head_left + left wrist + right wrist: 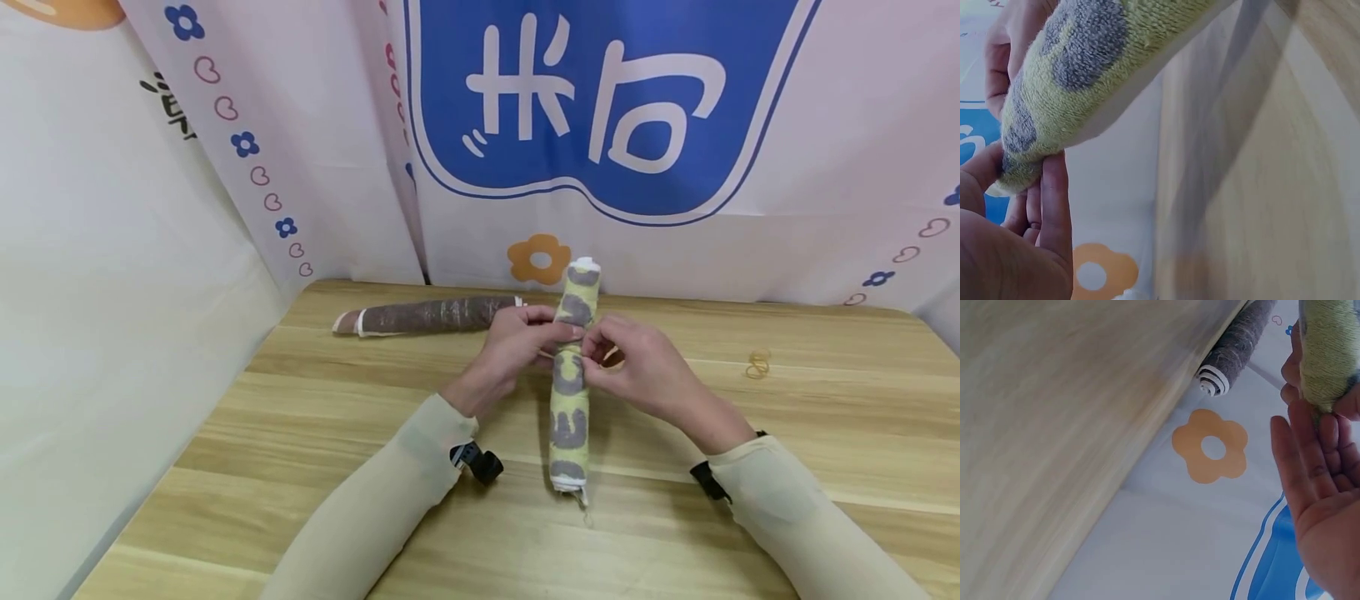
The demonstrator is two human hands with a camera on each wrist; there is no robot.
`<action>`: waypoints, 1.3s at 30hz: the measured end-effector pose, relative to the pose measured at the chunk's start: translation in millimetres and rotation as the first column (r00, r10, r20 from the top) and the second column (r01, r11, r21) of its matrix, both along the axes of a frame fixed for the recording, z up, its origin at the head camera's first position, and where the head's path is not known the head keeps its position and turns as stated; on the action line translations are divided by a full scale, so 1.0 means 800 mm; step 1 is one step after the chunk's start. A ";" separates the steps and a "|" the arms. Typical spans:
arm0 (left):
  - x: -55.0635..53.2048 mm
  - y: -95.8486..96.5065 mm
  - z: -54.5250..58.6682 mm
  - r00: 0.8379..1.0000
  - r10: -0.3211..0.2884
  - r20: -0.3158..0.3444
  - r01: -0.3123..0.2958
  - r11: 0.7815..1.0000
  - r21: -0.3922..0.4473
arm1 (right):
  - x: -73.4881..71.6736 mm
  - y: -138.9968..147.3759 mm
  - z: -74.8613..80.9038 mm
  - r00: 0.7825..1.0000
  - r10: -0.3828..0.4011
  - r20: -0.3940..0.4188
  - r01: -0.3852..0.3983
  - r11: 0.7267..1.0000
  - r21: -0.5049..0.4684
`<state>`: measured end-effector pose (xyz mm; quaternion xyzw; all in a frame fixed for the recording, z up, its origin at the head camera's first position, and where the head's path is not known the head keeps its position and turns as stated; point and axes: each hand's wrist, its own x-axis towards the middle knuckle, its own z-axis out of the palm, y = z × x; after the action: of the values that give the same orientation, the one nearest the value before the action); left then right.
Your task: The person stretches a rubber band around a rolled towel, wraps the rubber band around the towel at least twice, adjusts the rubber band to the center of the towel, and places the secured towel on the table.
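A rolled towel (569, 417), yellow-green with grey patches, is held lengthwise over the table, white at both ends. My left hand (513, 346) grips it near the middle, thumb on top and fingers underneath. In the left wrist view the left fingers (1055, 200) press against the narrowed part of the roll. From the other side my right hand (637, 362) pinches at the same spot, where a thin yellowish rubber band (572, 355) crosses the towel. The right wrist view shows the right fingers (1310, 450) beside the towel; the band is hard to make out there.
A second roll, a brown towel (435, 317) with white edges, lies at the back left behind my left hand. Loose rubber bands (757, 364) lie on the wooden table (825, 400) at the right. A printed curtain (480, 242) hangs along the table's back edge.
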<state>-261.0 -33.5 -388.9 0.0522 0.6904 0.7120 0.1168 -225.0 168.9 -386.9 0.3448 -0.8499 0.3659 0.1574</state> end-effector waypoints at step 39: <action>0.012 0.009 0.014 0.990 0.137 -0.040 -0.137 0.991 0.010 | 0.009 -0.011 0.014 0.996 -0.050 -0.070 0.052 0.998 0.034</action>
<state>-251.5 -26.4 -378.0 0.0195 0.6920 0.7197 0.0533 -218.2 160.5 -376.0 0.3382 -0.8589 0.3346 0.1898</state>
